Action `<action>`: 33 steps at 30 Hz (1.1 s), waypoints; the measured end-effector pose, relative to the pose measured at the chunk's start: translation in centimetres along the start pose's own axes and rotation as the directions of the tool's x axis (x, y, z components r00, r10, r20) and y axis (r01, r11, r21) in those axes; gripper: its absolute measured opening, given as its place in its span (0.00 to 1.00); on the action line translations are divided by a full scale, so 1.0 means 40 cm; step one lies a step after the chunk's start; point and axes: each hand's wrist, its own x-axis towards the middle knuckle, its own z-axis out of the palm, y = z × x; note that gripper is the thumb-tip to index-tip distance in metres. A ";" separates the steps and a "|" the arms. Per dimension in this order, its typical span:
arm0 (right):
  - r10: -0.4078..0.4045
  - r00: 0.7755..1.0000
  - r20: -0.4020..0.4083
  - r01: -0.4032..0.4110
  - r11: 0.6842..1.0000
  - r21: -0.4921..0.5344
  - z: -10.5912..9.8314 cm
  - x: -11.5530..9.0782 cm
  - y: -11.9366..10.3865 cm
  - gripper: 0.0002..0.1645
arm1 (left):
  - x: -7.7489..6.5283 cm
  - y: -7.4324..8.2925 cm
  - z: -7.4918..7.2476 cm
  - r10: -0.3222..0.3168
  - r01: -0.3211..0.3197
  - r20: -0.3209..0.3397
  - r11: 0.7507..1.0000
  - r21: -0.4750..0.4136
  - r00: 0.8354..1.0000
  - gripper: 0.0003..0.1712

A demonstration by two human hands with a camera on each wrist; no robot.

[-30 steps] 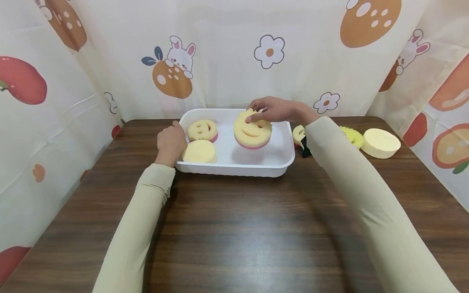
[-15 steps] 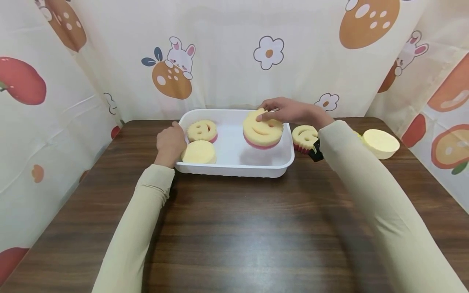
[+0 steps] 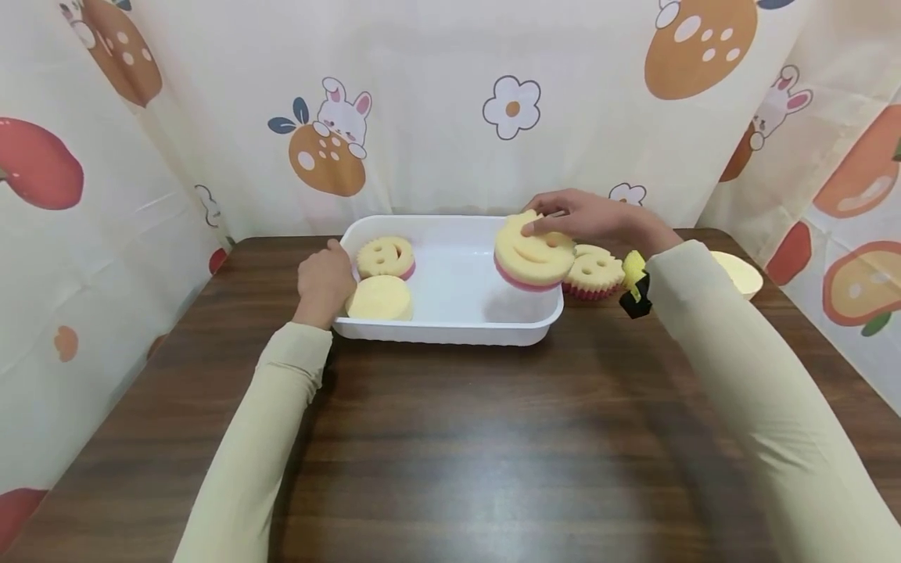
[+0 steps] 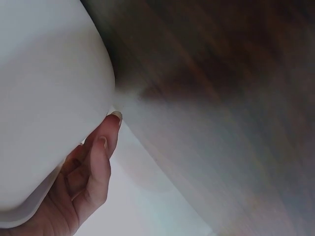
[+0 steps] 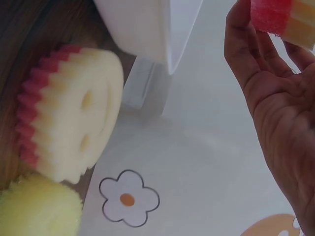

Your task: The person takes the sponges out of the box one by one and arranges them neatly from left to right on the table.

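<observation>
My right hand [image 3: 587, 215] pinches a round smiley-face sponge [image 3: 533, 254], cream on top and pink beneath, held above the right end of a white tray [image 3: 450, 335]. In the right wrist view that sponge [image 5: 275, 17] shows only partly, at the top corner. At the tray's left side my left hand [image 3: 325, 281] grips the rim, and the left wrist view shows its fingers [image 4: 101, 167] against the outer wall. Inside the tray, near this hand, lie another smiley sponge [image 3: 385, 258] and a plain cream round sponge [image 3: 380, 299].
Right of the tray, a smiley sponge [image 3: 594, 272] with a pink scalloped base sits on the dark wooden table [image 3: 450, 438]. A yellow sponge [image 3: 634, 266] and a cream round one [image 3: 737, 274] are partly hidden by the right arm. A printed curtain [image 3: 436, 117] stands behind.
My right hand has carried the smiley sponge rightward, from over the tray's middle right to its right rim. The left hand has kept its grip on the tray.
</observation>
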 end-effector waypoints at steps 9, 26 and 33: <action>-0.005 0.999 -0.049 -0.001 0.993 -0.116 -0.016 -0.050 0.051 0.28 | 0.004 0.000 0.000 0.001 -0.001 0.001 1.000 -0.012 1.000 0.27; 0.021 0.995 -0.096 -0.031 0.994 -0.101 0.007 -0.115 0.156 0.23 | -0.003 -0.003 -0.002 -0.003 0.003 0.010 1.000 -0.009 1.000 0.29; -0.008 0.995 -0.098 -0.001 0.996 -0.095 0.016 -0.125 0.197 0.20 | -0.001 0.002 0.001 0.003 -0.003 0.000 1.000 -0.007 1.000 0.29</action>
